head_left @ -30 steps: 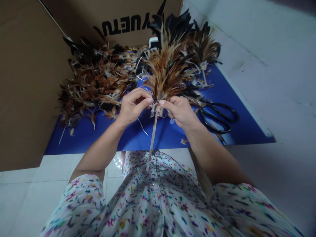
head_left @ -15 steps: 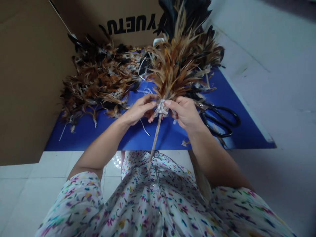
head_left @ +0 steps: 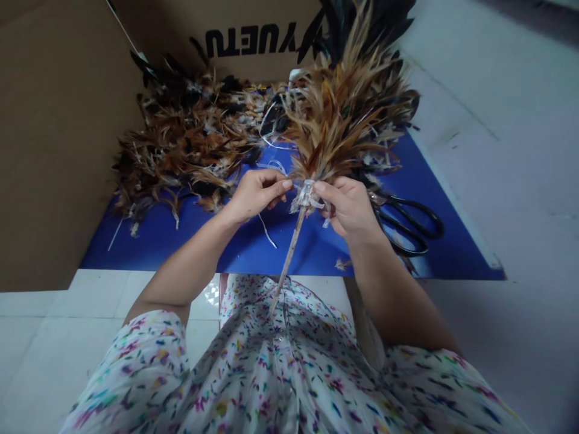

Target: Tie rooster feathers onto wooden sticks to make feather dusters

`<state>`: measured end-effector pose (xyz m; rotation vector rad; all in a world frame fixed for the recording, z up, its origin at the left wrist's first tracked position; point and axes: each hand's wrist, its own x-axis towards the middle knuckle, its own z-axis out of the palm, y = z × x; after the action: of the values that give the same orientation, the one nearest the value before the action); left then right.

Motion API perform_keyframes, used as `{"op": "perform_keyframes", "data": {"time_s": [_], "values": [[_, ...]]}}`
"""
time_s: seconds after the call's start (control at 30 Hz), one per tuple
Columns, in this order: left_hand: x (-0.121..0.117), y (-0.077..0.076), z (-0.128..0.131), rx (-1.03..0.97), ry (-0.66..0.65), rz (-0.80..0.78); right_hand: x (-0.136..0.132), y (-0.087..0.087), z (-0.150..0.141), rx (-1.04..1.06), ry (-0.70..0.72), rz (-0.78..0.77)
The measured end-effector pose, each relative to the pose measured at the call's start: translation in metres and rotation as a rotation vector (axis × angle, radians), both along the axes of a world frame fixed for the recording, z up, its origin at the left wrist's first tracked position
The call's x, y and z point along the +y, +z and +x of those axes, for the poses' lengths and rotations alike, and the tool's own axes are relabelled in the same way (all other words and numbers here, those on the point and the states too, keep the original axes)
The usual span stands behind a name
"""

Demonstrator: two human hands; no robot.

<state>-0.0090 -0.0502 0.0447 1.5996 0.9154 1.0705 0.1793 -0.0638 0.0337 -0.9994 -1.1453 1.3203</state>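
A feather duster [head_left: 328,126] with brown and black plumes points away from me, its thin wooden stick [head_left: 289,253] slanting down toward my lap. Whitish plastic string [head_left: 307,194] is wound where the feathers meet the stick. My right hand [head_left: 348,205] is closed on the duster at this binding, thumb on top, and a loose string end hangs by its fingers. Just left of the binding, my left hand [head_left: 260,194] pinches thumb and forefinger together on the string, which runs toward the binding. The other fingers are curled and partly hidden.
Black-handled scissors [head_left: 409,226] lie right of my right hand on the blue tabletop [head_left: 149,247]. Loose feathers [head_left: 181,138] are heaped at the back left, against cardboard [head_left: 45,132]. A white string [head_left: 268,232] lies under my left hand. A wall [head_left: 506,150] stands on the right.
My left hand has drawn slightly left, away from the binding, and its fingers have closed into a pinch. The duster and my right hand appear a little further right.
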Motion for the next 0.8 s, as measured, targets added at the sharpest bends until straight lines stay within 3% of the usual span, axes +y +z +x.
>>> {"op": "perform_keyframes", "data": {"time_s": [0.17,0.3,0.53,0.63,0.8], "values": [[0.001,0.000,0.001,-0.078,0.063,-0.024,0.000,0.001,0.002,0.021,-0.008,-0.003],[0.000,0.000,0.003,-0.130,0.091,-0.161,0.000,0.002,0.002,0.025,-0.006,0.004],[-0.010,0.003,0.010,-0.167,-0.123,-0.542,0.000,0.000,0.003,-0.028,0.010,0.020],[-0.014,0.003,0.013,-0.217,-0.187,-0.548,-0.001,-0.001,0.002,-0.067,0.037,0.042],[-0.014,0.002,0.016,-0.306,-0.103,-0.505,-0.002,-0.004,-0.001,-0.015,0.078,0.053]]}}
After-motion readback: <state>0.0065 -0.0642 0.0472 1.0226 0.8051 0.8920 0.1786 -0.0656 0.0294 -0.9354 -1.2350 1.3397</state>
